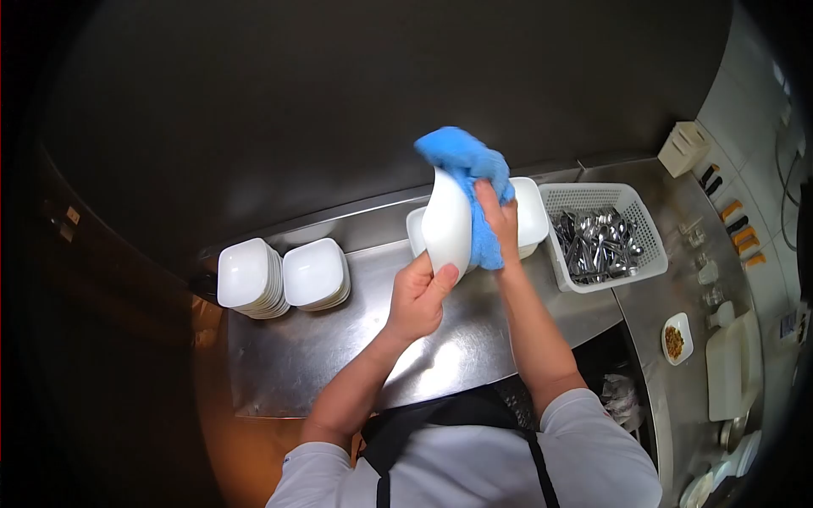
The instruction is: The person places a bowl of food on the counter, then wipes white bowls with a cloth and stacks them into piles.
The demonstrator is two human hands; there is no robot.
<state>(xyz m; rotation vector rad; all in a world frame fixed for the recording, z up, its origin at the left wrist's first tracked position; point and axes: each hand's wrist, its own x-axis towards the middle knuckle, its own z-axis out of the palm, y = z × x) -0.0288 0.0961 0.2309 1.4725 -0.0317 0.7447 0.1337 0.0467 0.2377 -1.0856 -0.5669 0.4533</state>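
My left hand grips the lower edge of a white bowl, thumb on the near side. The bowl is held up on its side above the steel counter. A blue cloth is in my right hand, pressed against the inner side of the bowl and sticking out past its top edge. Behind the held bowl, white square bowls stand on the counter, partly covered by my hands and the cloth.
Two stacks of white square bowls, the far left stack and its neighbour, stand on the steel counter. At right is a white perforated basket of metal cutlery. A small dish of food and knives lie further right.
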